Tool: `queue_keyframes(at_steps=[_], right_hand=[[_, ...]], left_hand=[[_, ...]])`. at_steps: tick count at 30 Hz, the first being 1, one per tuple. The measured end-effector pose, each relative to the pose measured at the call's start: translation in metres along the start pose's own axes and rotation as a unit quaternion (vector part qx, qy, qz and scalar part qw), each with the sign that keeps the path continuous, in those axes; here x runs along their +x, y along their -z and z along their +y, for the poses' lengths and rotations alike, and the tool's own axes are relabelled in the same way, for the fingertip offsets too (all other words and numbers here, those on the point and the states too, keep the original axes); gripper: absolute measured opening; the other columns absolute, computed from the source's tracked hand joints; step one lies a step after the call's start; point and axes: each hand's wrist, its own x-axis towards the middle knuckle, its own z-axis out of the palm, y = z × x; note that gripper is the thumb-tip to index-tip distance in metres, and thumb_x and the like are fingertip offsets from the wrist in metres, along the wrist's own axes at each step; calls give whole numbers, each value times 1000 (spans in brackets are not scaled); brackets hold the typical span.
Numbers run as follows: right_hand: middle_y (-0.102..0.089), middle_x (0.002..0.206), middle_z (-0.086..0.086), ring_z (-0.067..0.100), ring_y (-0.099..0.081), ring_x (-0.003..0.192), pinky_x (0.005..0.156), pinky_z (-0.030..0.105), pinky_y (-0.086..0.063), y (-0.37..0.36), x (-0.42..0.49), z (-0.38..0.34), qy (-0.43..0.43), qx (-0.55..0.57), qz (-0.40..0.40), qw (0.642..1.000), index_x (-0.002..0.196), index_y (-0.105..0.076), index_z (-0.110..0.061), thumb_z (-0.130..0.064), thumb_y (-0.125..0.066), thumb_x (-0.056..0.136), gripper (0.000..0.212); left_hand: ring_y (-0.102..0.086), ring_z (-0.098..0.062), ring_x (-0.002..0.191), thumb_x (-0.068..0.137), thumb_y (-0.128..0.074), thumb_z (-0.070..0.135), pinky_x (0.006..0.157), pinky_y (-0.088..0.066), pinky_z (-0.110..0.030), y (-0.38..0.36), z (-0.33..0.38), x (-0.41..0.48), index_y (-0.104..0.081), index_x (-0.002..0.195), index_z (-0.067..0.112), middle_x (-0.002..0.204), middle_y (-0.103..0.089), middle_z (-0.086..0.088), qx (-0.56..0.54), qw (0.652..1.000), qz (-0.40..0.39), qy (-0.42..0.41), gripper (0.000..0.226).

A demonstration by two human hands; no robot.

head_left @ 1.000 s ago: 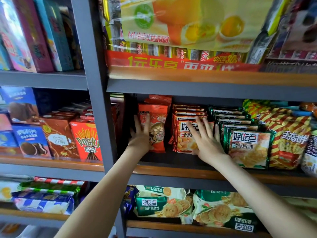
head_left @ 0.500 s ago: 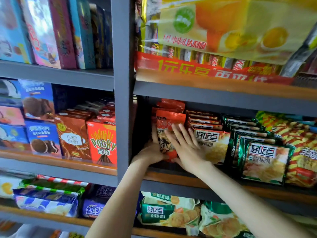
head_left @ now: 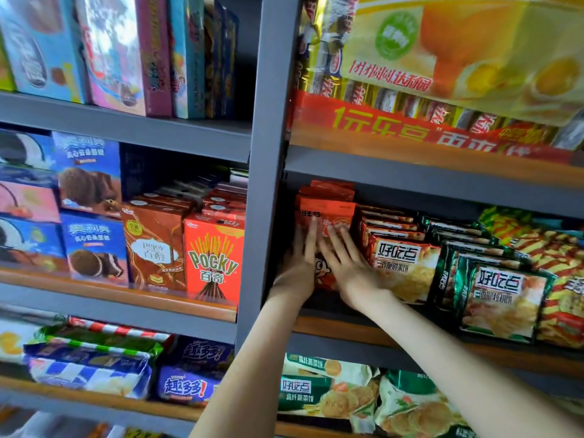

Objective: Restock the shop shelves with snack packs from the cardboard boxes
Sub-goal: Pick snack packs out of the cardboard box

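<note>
Now we are pressing the orange packs [head_left: 327, 213] upright beside the post [head_left: 268, 184], left hand [head_left: 297, 267] and right hand [head_left: 350, 267] flat, gripping nothing; next, likely fetching more.

1. The red box [head_left: 215, 257] on the left middle shelf reads "POCKY", with "百奇" beneath.
2. The brown box [head_left: 155, 248] beside it reads "pejoy".
3. The yellow-and-red snack pack [head_left: 401, 267] and the green snack pack [head_left: 502, 298] on the right middle shelf both read "好吃点".
4. The purple pack [head_left: 186, 385] on the lower left shelf reads "趣多多!".
5. The green biscuit pack [head_left: 316, 393] on the lower right shelf reads "好吃点".
</note>
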Motion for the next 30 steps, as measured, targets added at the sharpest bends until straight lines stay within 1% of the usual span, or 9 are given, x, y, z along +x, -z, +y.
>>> queue_keyframes(at_steps=[2,4,8,12,15,18,23,26,30], right_hand=[[54,135,-9,17,42,133,113,48,-22,4,0,-4,-25,63,-13,998,133,39,-34,-10,-59,91,109],[54,136,-11,15,41,134,113,53,-15,8,0,-9,-61,127,-17,990,132,40,-38,-15,-64,90,114],[50,141,-5,20,39,135,112,45,-24,7,3,-19,-60,141,-14,988,140,34,-35,-3,-58,91,109],[47,144,-3,23,38,137,114,38,-27,8,4,-22,-44,131,-3,990,145,29,-29,0,-55,90,105],[45,142,-5,18,37,136,119,41,-8,8,-12,-15,-27,120,16,992,148,24,-26,-18,-59,92,101],[38,147,-7,18,28,142,117,39,-5,10,-37,-2,0,107,71,992,151,15,-28,-20,-61,92,97],[10,161,-2,21,7,147,115,37,6,15,-81,56,-28,78,152,985,153,-2,-31,-20,-65,88,91],[4,161,1,25,0,147,112,36,5,15,-112,110,-96,37,158,982,152,3,-32,-26,-69,86,99],[18,159,0,22,14,147,109,37,12,12,-145,187,-194,4,54,979,143,26,-35,-34,-74,82,118]], left_hand=[[13,-27,148,99,-42,7,117,-11,-59,-1,0,4,16,151,30,158,27,3,19,1000,22,12,81],[21,-34,145,96,-52,17,115,-10,-64,1,2,3,33,141,35,153,37,-5,131,991,-12,30,98],[21,-40,143,88,-65,26,114,-14,-63,5,2,5,45,129,36,145,46,-12,236,970,-25,59,118],[20,-38,145,94,-56,36,116,-10,-60,6,3,1,35,143,29,152,37,-12,234,971,-18,45,104],[20,-33,145,94,-56,32,117,-4,-54,10,9,-9,32,144,31,152,38,-10,214,977,-12,21,101],[17,-32,147,95,-52,27,118,-5,-52,8,16,-17,26,148,31,152,37,-11,172,985,26,-16,94],[16,-33,146,95,-51,48,116,-7,-56,0,46,-21,25,148,28,152,37,-15,197,972,52,-117,95],[22,-29,146,96,-51,44,117,-1,-58,-11,75,-21,24,148,30,155,33,-12,222,958,55,-174,93],[19,-28,147,99,-48,40,113,11,-57,-29,114,-8,14,153,25,158,24,-12,306,921,51,-236,83]])
